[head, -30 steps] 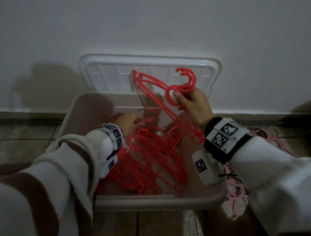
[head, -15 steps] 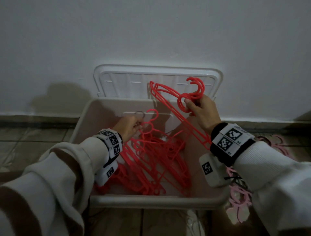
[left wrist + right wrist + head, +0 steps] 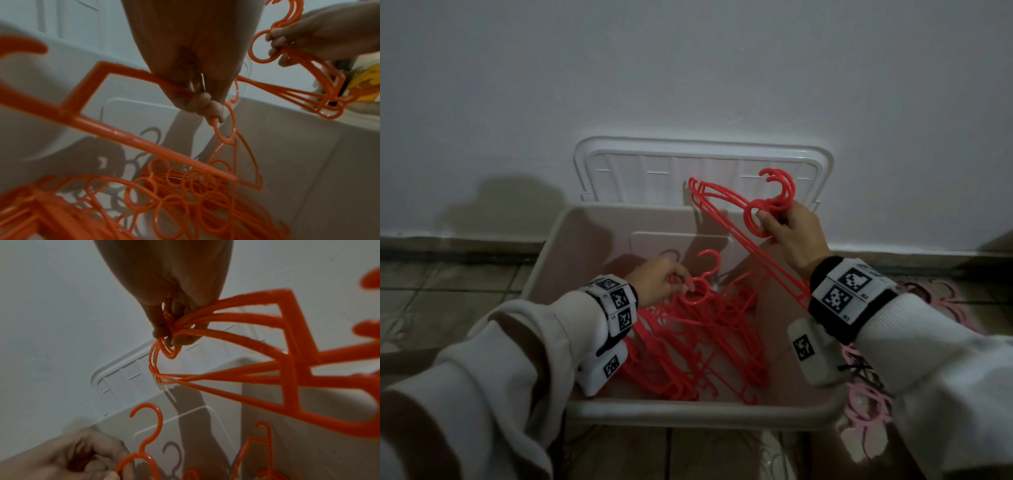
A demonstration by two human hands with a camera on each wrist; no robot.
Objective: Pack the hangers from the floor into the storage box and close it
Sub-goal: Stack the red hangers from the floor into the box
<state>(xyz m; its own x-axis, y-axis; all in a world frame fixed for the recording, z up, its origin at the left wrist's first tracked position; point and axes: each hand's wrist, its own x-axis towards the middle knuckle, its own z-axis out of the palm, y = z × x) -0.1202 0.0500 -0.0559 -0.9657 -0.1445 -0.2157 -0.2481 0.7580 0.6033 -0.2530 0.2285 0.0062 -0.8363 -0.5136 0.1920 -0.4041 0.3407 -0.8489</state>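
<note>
A beige storage box (image 3: 705,413) stands on the floor with a heap of red hangers (image 3: 698,346) inside. My left hand (image 3: 681,286) reaches into the box and pinches the ring of one red hanger (image 3: 702,291), whose hook points up. The left wrist view shows the fingertips (image 3: 205,100) closed on that ring. My right hand (image 3: 767,222) grips a bunch of red hangers (image 3: 726,219) by their necks above the box's back right corner, hooks up. Those held hangers (image 3: 236,337) fan out from the fist in the right wrist view.
The white lid (image 3: 702,161) leans upright against the wall behind the box. Pink hangers (image 3: 866,411) lie on the tiled floor to the right of the box, partly hidden by my right sleeve. A skirting edge runs along the wall.
My left hand has come out of the heap and now holds one hanger by its ring, hook raised. The right hand keeps its bunch in about the same place.
</note>
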